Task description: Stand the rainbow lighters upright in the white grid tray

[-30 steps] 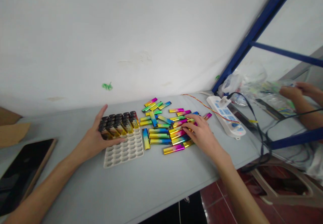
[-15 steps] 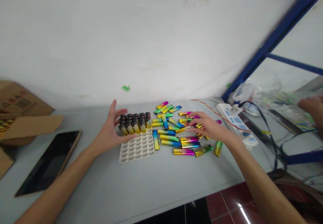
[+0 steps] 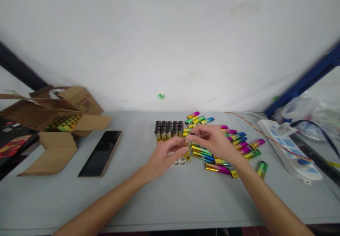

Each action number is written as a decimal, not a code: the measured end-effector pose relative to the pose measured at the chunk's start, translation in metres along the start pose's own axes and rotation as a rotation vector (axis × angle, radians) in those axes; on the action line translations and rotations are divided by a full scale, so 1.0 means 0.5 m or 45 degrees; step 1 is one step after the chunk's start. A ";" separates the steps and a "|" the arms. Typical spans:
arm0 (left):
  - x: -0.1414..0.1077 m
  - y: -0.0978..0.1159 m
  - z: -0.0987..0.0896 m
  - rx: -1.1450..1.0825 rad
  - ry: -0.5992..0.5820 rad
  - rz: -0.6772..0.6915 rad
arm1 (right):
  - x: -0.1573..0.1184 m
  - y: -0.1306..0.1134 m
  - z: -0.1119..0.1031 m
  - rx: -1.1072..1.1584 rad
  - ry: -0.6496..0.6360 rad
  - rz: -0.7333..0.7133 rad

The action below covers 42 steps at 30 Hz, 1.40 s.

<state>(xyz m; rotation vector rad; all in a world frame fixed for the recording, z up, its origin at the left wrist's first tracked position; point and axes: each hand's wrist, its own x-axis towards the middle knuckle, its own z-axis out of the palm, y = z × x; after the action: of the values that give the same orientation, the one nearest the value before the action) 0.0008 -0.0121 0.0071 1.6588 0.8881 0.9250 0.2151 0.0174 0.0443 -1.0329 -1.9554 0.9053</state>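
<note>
Meeting above the white tray, the left hand and right hand pinch one lighter between partly curled fingers, which could slip onto loose lighters beneath the right hand, since blur hides grip firmness.

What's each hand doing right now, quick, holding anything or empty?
Left hand: fingers curled, pinching a lighter with the right.
Right hand: fingers closed on that same lighter over the tray.
</note>
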 end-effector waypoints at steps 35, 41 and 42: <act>0.019 -0.035 -0.014 0.474 0.383 -0.344 | -0.031 0.097 -0.045 -0.764 0.329 -0.107; 0.020 -0.029 -0.023 0.524 0.337 -0.289 | -0.028 0.104 -0.044 -0.749 0.328 -0.121; 0.021 -0.028 -0.023 0.525 0.346 -0.276 | -0.027 0.104 -0.045 -0.748 0.322 -0.118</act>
<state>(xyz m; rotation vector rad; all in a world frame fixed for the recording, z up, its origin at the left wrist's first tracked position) -0.0067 0.0052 -0.0024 1.7551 1.4938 0.8678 0.2581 0.0333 0.0079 -1.2900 -2.0692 0.1243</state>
